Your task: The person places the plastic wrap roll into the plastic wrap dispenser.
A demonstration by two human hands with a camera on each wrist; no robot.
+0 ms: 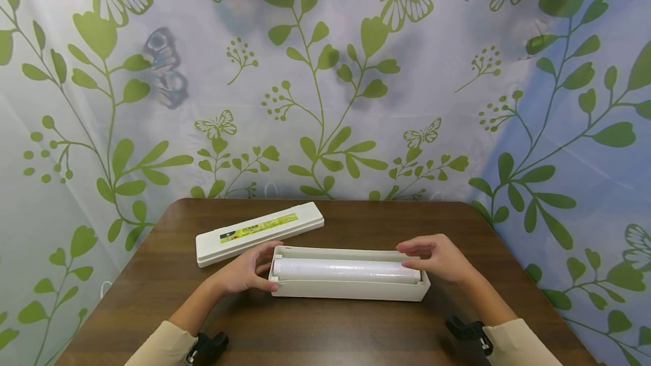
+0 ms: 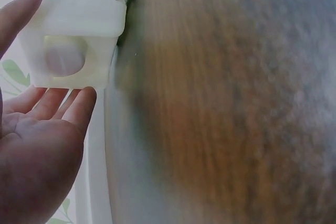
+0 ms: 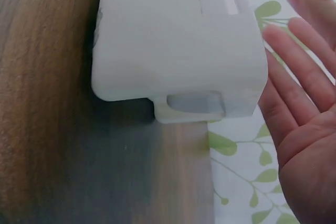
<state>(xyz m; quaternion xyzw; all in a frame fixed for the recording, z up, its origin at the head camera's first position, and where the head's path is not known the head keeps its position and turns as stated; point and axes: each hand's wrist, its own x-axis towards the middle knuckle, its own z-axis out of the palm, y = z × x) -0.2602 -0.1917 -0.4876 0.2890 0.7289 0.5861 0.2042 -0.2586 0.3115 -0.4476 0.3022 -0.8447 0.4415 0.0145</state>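
Observation:
A long white plastic cling film box [image 1: 351, 291] lies lidless on the table, with a roll of cling film [image 1: 341, 268] inside. My left hand [image 1: 249, 271] grips its left end, thumb at the front corner and fingers toward the back. In the left wrist view, a round roll end shows through an opening in the box's end wall [image 2: 107, 61]. Over the right end, my right hand [image 1: 441, 257] hovers with loosely extended fingers close to the rim and the roll. The right wrist view shows those fingers [image 3: 291, 72] straight beside the box.
Behind the box to the left lies the white lid [image 1: 305, 216], slanted, with a yellow-green label [image 1: 259, 227]. The brown wooden table [image 1: 356, 332] ends at a patterned curtain [image 1: 351, 117] at the back. Black wrist cameras sit at both cuffs.

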